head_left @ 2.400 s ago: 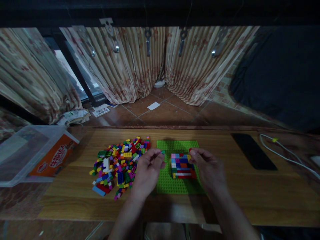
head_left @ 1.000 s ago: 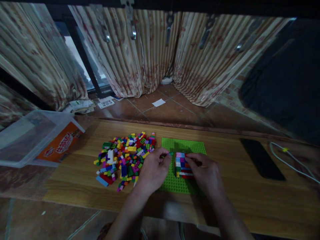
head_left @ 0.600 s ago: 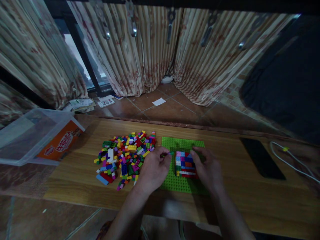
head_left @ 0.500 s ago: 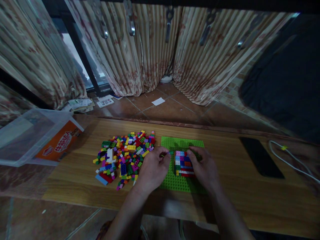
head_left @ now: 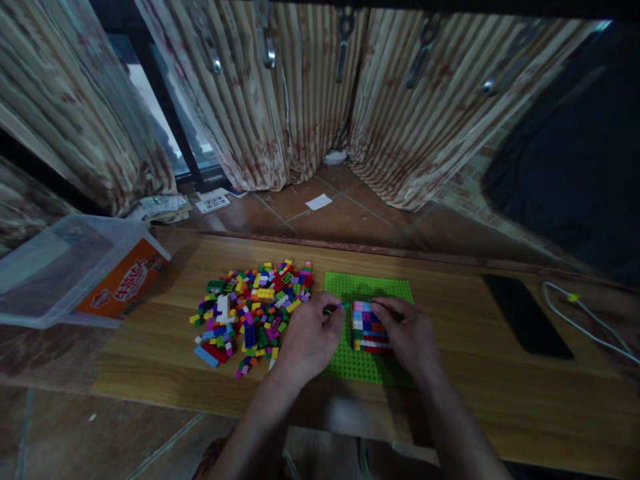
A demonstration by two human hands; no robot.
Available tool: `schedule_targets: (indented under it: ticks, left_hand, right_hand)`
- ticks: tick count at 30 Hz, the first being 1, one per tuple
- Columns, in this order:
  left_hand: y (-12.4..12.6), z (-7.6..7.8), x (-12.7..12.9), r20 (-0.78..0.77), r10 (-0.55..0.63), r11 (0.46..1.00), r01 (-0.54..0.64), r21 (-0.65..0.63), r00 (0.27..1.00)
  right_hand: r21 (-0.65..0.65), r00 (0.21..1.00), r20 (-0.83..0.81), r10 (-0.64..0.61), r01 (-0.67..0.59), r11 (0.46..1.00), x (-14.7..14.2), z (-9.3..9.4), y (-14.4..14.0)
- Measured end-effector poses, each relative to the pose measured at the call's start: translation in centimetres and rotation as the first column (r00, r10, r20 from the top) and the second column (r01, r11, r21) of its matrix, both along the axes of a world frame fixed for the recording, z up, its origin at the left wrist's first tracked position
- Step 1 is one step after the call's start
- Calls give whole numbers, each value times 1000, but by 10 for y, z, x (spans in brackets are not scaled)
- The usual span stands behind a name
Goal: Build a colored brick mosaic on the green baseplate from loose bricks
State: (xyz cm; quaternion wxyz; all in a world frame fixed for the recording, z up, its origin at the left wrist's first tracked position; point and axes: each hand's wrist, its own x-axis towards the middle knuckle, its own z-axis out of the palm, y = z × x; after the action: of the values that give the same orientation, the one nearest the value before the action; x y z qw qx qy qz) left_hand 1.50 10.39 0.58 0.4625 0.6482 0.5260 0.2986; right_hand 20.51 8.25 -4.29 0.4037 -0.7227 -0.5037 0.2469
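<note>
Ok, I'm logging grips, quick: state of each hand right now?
Left hand: closed, pinching a small green brick.
Right hand: curled at the multicoloured brick build; whether it holds a piece cannot be told.

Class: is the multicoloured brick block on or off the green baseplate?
On: studs of the baseplate show in front of and behind the brick block; the right hand hides part.
</note>
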Motion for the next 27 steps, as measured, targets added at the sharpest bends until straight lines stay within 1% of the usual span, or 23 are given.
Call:
schedule_targets:
  ticks: [3, 6, 12, 18, 21, 24, 27]
  left_hand:
    - [0, 1, 1, -21, 5, 1000, -5, -13, 1000]
    - [-1, -1, 2, -51, 4, 1000, -5, -10, 999]
    - [-3, -8, 2, -97, -3, 1000, 4, 12, 995]
    - [-2, -10, 1, -111, -3, 1000, 6, 21, 994]
    - [-2, -10, 1, -107, -8, 1000, 10, 18, 994]
    - [-2, -9, 2, -88, -10, 1000, 11, 7, 996]
    - [-2, -5, 1, -41, -5, 1000, 5, 1, 999]
  right_hand:
    - [-16, 999, -39, -7, 7, 1000, -1, 1, 0]
    - [-21, 999, -53, -9, 8, 1000, -2, 4, 1]
    - [-5, 999, -41, -4, 4, 1000, -2, 7, 3]
    - [13, 999, -25, 36, -36, 999, 1, 4, 2]
    - [-8, 999, -5, 50, -50, 999, 3, 3, 0]
    - [6, 999, -31, -8, 8, 1000, 4, 4, -1]
    - [85, 995, -37, -96, 99, 991, 4, 7, -1]
